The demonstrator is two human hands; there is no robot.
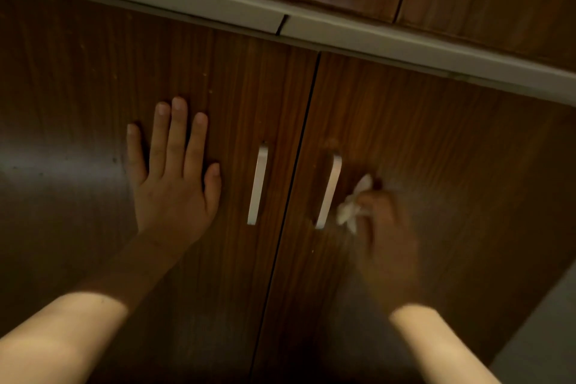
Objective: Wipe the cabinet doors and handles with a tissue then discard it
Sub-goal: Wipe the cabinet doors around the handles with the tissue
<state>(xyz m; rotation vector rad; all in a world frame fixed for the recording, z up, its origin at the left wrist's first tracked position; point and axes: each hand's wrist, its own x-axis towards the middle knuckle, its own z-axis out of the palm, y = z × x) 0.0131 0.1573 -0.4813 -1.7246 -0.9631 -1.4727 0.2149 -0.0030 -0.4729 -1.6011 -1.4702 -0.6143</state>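
Left hand (174, 178) flat, fingers spread, on left door (78, 103) beside its handle (258, 185). Right hand (385, 227), blurred, clamped on tissue (352, 207) against right door (452, 165), just right of its handle (329, 192).

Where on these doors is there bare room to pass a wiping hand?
Free: the left door left of the left hand, and the right door beyond the right hand. Crowded: the middle, with both handles and the tissue.
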